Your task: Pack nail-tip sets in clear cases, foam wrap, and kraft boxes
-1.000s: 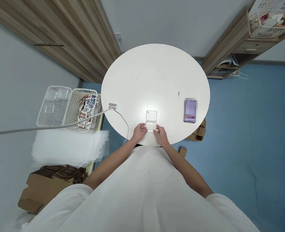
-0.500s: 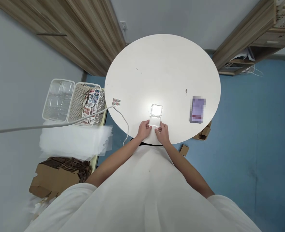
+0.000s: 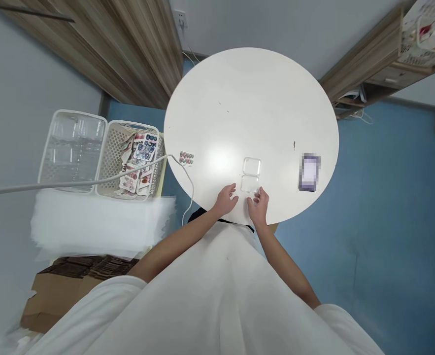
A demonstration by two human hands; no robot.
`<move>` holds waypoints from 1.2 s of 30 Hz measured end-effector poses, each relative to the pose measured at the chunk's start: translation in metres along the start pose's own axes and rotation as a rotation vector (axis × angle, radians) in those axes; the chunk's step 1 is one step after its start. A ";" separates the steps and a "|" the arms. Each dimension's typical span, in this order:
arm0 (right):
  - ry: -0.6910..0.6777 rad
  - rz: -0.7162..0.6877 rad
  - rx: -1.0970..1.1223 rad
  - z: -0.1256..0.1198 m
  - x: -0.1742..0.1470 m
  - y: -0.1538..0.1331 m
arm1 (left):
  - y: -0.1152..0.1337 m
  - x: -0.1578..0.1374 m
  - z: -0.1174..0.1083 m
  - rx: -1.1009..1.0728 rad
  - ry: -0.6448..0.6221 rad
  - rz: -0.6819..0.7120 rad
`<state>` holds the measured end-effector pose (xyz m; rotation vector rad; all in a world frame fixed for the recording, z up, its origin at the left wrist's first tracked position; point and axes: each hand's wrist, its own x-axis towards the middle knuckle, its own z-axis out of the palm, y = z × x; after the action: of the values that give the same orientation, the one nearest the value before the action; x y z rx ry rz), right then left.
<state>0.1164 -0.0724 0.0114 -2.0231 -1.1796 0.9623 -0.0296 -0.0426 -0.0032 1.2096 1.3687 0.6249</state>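
A small clear plastic case [image 3: 250, 183] lies unfolded on the white oval table [image 3: 250, 98], its lid tipped back away from me; I see nothing inside it. My left hand [image 3: 226, 199] is just left of the case, apart from it, fingers spread and holding nothing. At the near right corner of the case is my right hand [image 3: 258, 205], thumb and fingers apart; whether a fingertip touches the corner I cannot tell. Farther left on the table lies a card of press-on nails [image 3: 186, 158] in red and green.
A white cable [image 3: 143, 173] crosses from the left over the table's edge. Left of the table stand a basket of nail cards [image 3: 138, 162], a bin of clear cases [image 3: 73, 148], white sheets [image 3: 102, 222] and folded cardboard [image 3: 54, 296]. A pixelated purple object [image 3: 309, 172] lies at the table's right.
Both hands held the case's near edge earlier. Now the left hand has come away to the left and the right hand's grip has loosened. The camera view has shifted slightly.
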 end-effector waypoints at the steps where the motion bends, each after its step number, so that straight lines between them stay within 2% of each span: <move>1: 0.054 -0.007 -0.011 0.002 -0.003 -0.004 | -0.002 -0.002 -0.011 0.019 -0.003 0.032; 3: 0.139 -0.056 -0.054 0.010 -0.009 -0.015 | -0.006 -0.004 -0.039 0.075 0.032 0.100; 5: 0.146 -0.126 -0.079 0.023 -0.010 -0.029 | -0.011 -0.004 -0.072 0.158 0.131 0.151; 7: 0.064 -0.210 -0.088 0.043 -0.006 -0.047 | -0.014 0.000 -0.108 0.262 0.274 0.163; 9: -0.079 -0.296 -0.096 0.066 0.003 -0.067 | -0.016 0.008 -0.140 0.349 0.376 0.142; 12: -0.240 -0.369 -0.126 0.104 0.023 -0.096 | -0.016 0.025 -0.176 0.431 0.377 0.100; 15: -0.328 -0.399 -0.206 0.137 0.044 -0.116 | -0.015 0.044 -0.197 0.467 0.322 0.039; 20: -0.402 -0.361 -0.349 0.175 0.068 -0.129 | -0.017 0.068 -0.209 0.542 0.207 -0.015; 25: -0.354 -0.309 -0.475 0.189 0.073 -0.131 | -0.020 0.071 -0.207 0.619 0.170 0.014; 31: -0.339 -0.314 -0.410 0.184 0.061 -0.127 | -0.017 0.059 -0.194 0.615 0.171 0.068; 36: -0.339 -0.285 -0.250 0.160 0.048 -0.110 | -0.017 0.045 -0.170 0.527 0.118 0.102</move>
<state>-0.0489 0.0391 -0.0057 -1.8476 -1.7952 1.0816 -0.1857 0.0392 -0.0001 1.6900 1.6387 0.4192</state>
